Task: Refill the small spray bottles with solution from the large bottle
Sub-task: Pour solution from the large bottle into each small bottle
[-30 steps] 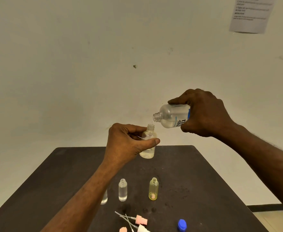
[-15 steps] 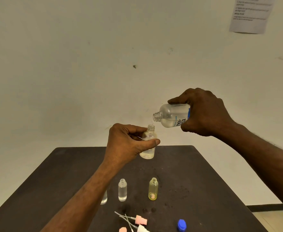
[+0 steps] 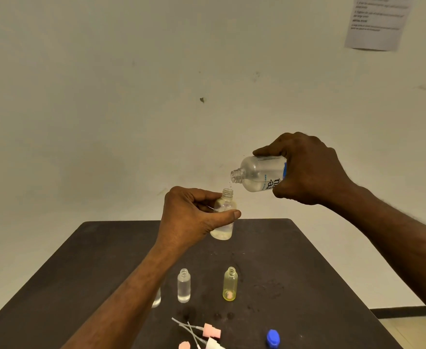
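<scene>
Head view shows the left hand [image 3: 194, 217] raised above the far part of the dark table [image 3: 307, 273], thumb and curled fingers wrapped round a small open bottle [image 3: 224, 215] held upright, a little pale liquid in its base. Up and to the right of that bottle, the right hand [image 3: 307, 170] grips the large clear bottle [image 3: 258, 173] from above, fingers curled over its body and label. The large bottle lies almost level, its long axis running left to right, its open neck pointing left and slightly down, just above and right of the small bottle's mouth; the two necks are close but apart. Nearer the camera than the held bottle, a clear small bottle [image 3: 184, 288] and a yellowish small bottle [image 3: 230, 285] stand upright and uncapped on the table; another bottle [image 3: 156, 299] is mostly hidden behind the left forearm. Nearer still lie pink spray heads [image 3: 211, 331] with thin tubes and a blue cap [image 3: 273, 338]. A printed sheet [image 3: 378, 21] hangs on the wall, far up and right.
</scene>
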